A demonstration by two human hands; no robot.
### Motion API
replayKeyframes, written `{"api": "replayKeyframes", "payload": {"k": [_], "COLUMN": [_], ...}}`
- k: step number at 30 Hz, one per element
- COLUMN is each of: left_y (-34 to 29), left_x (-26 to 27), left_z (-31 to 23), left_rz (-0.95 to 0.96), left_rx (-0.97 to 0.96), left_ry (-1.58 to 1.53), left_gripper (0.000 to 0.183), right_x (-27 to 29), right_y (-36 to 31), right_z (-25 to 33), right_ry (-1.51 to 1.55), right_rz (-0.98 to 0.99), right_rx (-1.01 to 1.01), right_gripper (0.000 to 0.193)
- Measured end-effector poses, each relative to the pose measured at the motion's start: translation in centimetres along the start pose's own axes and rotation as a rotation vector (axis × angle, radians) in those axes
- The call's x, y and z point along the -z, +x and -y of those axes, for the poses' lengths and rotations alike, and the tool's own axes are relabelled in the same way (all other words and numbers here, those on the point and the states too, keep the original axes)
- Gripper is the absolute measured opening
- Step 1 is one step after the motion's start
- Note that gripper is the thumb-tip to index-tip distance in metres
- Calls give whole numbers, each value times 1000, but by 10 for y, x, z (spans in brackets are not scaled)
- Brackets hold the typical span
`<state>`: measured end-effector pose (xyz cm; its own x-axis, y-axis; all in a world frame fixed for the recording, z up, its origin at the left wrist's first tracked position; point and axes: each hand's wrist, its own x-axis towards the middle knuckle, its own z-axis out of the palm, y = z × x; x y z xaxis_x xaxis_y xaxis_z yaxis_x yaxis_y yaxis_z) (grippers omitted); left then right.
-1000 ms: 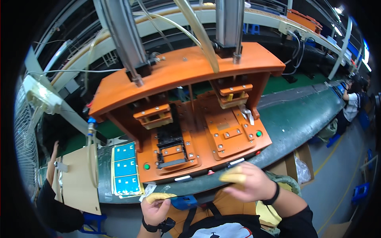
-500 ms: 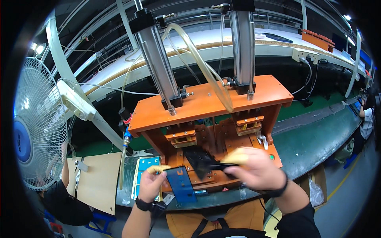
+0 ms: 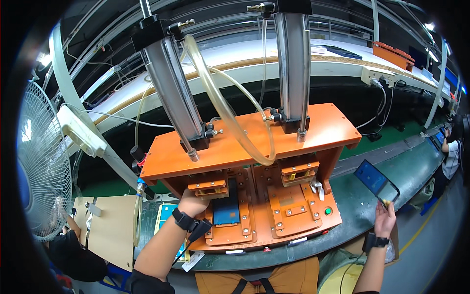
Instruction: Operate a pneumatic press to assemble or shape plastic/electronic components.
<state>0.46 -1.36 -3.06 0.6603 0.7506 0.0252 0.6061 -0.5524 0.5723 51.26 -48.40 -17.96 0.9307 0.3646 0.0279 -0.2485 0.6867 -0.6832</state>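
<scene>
My left hand (image 3: 195,204) reaches in under the left press head (image 3: 209,187) of an orange press. Its fingers are hidden there, beside a flat blue panel (image 3: 226,211). That panel lies lengthwise in the left fixture (image 3: 247,226) of the press. Out to the right, my right hand (image 3: 385,221) pinches the lower corner of a flat black-framed panel (image 3: 374,179) with a dark blue face. It is held tilted above the green bench. The right fixture (image 3: 291,213) has no panel on it.
Two upright air cylinders (image 3: 293,68) and a looping clear hose (image 3: 220,103) top the press. A green button (image 3: 328,210) sits at its right front. At left are a fan (image 3: 44,161), a cardboard sheet (image 3: 115,225) and another person's arm (image 3: 73,228).
The blue panel has gone from the air in my left hand into the left fixture. My right hand has swung from the press out to the right with the dark panel.
</scene>
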Motion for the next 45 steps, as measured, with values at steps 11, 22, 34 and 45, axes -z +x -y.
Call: {"api": "replayKeyframes", "payload": {"k": [11, 22, 34, 45], "left_y": [28, 18, 19, -26], "left_x": [7, 12, 15, 26], "left_z": [-15, -17, -18, -59], "left_rz": [4, 26, 42, 137], "left_rx": [-178, -155, -149, 19], "left_ry": [230, 212, 189, -110], "left_gripper": [45, 47, 51, 56], "right_x": [-153, -154, -158, -155], "right_y": [151, 130, 125, 128], "right_z": [-161, -153, -154, -157], "right_ry": [-652, -670, -699, -677], "right_rz": [188, 105, 94, 111], "right_rx": [-565, -433, -378, -373], "right_gripper": [45, 29, 25, 25]}}
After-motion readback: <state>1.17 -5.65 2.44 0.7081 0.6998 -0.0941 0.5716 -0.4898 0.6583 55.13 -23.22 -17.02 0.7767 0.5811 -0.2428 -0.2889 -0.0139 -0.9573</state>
